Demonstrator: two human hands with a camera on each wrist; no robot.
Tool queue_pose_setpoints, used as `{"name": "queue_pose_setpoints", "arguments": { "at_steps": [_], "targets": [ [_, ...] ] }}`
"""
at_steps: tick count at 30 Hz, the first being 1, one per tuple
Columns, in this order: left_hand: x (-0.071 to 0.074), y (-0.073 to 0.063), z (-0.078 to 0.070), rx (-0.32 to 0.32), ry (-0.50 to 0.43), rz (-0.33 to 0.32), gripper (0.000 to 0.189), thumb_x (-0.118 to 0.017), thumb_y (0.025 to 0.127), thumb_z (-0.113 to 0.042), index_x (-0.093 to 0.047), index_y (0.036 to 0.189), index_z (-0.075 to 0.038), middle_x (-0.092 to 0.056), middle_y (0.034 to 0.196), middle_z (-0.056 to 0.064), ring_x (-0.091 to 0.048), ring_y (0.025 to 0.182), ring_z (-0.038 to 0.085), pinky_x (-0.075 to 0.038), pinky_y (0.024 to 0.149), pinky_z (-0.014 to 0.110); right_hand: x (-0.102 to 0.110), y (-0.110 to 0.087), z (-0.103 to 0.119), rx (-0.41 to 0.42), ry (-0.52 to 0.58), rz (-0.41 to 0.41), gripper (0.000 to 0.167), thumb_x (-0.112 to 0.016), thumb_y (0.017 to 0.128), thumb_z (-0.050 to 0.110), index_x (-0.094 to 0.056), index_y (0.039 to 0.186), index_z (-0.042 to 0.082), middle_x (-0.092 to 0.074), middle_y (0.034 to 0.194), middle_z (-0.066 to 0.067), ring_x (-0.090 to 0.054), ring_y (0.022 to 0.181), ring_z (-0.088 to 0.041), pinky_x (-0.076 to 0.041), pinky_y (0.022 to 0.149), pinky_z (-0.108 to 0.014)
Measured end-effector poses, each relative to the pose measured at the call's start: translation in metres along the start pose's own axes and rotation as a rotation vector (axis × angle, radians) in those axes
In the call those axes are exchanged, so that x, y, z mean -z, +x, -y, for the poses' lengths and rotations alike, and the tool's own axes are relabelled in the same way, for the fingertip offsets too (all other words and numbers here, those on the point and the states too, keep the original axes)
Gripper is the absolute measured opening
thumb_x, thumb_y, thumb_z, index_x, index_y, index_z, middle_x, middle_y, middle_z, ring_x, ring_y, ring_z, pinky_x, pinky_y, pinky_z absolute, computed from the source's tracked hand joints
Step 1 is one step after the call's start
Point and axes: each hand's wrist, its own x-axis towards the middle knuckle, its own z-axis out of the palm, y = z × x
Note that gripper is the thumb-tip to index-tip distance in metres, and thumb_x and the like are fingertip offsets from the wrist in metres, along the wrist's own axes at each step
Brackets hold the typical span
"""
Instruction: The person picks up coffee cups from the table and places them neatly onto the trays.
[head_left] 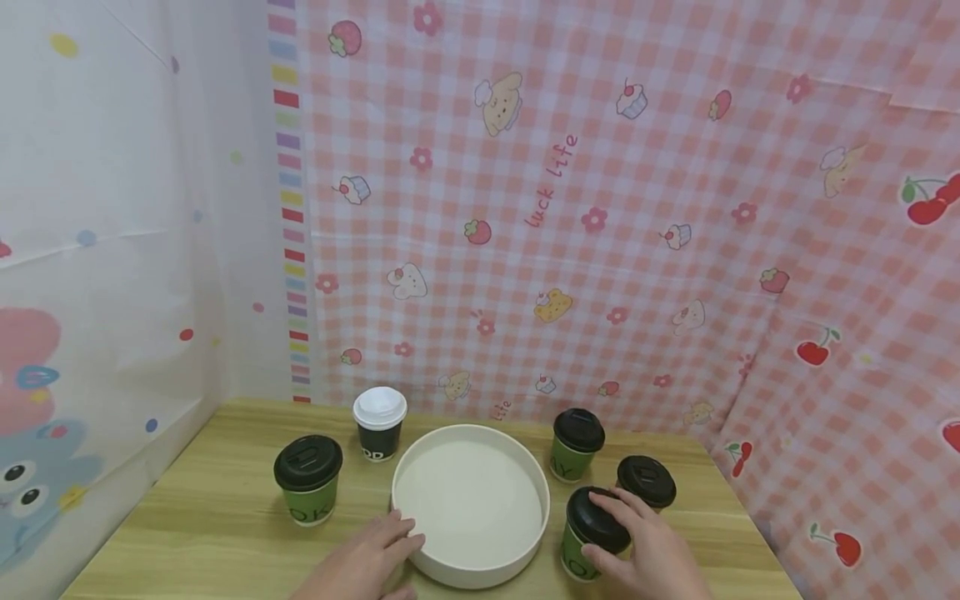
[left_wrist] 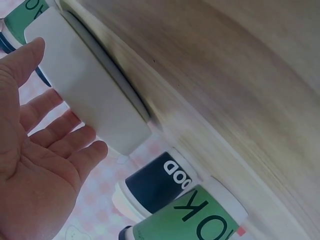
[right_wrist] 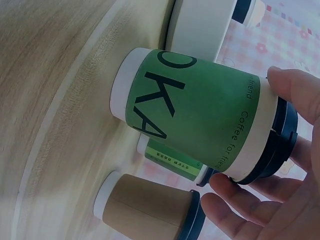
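My right hand (head_left: 654,546) holds a green paper coffee cup (right_wrist: 200,107) near its black lid (head_left: 588,518), the thumb on one side and the fingers on the other. In the right wrist view that cup stands upright close over the wooden table. My left hand (head_left: 363,560) has relaxed, spread fingers at the near left rim of a round cream-white tray (head_left: 471,500). In the left wrist view the fingertips (left_wrist: 90,132) lie along the tray's outer wall, and the palm holds nothing.
Left of the tray are a green cup with a black lid (head_left: 309,479) and a dark cup with a white lid (head_left: 379,425). Right of it are another green cup (head_left: 577,446) and a brown cup with a black lid (right_wrist: 150,206). Patterned cloth walls (head_left: 525,250) enclose the wooden table (head_left: 202,517).
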Motion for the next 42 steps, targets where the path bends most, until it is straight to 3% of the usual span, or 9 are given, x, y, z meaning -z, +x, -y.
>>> {"name": "queue_pose_setpoints", "arguments": {
  "at_steps": [11,16,24,32,36,42],
  "targets": [
    [-0.005,0.0,-0.003,0.019,-0.042,-0.004,0.059,-0.077,0.096,-0.046,-0.066,0.145,-0.015,-0.061,0.153,0.013,-0.055,0.145,0.043,-0.052,0.113,0.062,-0.003,0.0,-0.001,-0.027,0.0,0.006,0.069,-0.089,0.08,0.059,-0.068,0.14,0.032,-0.059,0.154,-0.018,-0.072,0.118,-0.043,-0.062,0.085,-0.062],
    [-0.007,0.0,-0.004,0.033,-0.063,-0.009,0.061,-0.077,0.096,-0.049,-0.066,0.145,-0.016,-0.061,0.153,0.013,-0.054,0.146,0.044,-0.052,0.112,0.062,-0.006,-0.002,0.0,-0.021,0.002,-0.034,0.067,-0.089,0.08,0.057,-0.07,0.138,0.03,-0.061,0.152,-0.018,-0.071,0.119,-0.043,-0.062,0.087,-0.061],
    [-0.007,0.0,-0.004,0.045,-0.145,0.04,0.063,-0.072,0.098,-0.056,-0.065,0.147,-0.016,-0.058,0.156,0.013,-0.05,0.148,0.046,-0.05,0.113,0.065,-0.006,-0.002,0.003,-0.025,0.009,-0.111,0.064,-0.089,0.083,0.053,-0.07,0.138,0.027,-0.062,0.15,-0.018,-0.071,0.119,-0.044,-0.063,0.087,-0.059],
    [-0.005,0.0,-0.006,0.07,-0.175,0.038,0.062,-0.075,0.096,-0.052,-0.066,0.146,-0.015,-0.058,0.156,0.015,-0.049,0.148,0.048,-0.05,0.112,0.067,0.013,0.009,0.039,0.077,0.058,-0.326,0.063,-0.088,0.088,0.046,-0.068,0.143,0.023,-0.061,0.15,-0.019,-0.066,0.128,-0.047,-0.061,0.092,-0.064],
    [-0.005,-0.001,-0.008,0.068,-0.187,0.04,0.068,-0.075,0.095,-0.056,-0.065,0.146,-0.014,-0.057,0.157,0.017,-0.049,0.148,0.05,-0.05,0.111,0.069,0.008,0.02,0.061,0.124,0.101,-0.344,0.063,-0.087,0.088,0.046,-0.067,0.144,0.024,-0.06,0.154,-0.012,-0.062,0.135,-0.043,-0.059,0.099,-0.065],
    [-0.007,-0.001,-0.009,0.029,-0.138,0.017,0.079,-0.075,0.09,-0.066,-0.064,0.147,-0.012,-0.058,0.155,0.018,-0.051,0.146,0.05,-0.05,0.112,0.066,-0.015,0.035,0.081,0.169,0.116,-0.299,0.062,-0.088,0.088,0.043,-0.067,0.143,0.026,-0.061,0.153,-0.01,-0.066,0.131,-0.039,-0.063,0.091,-0.056]
  ]
}}
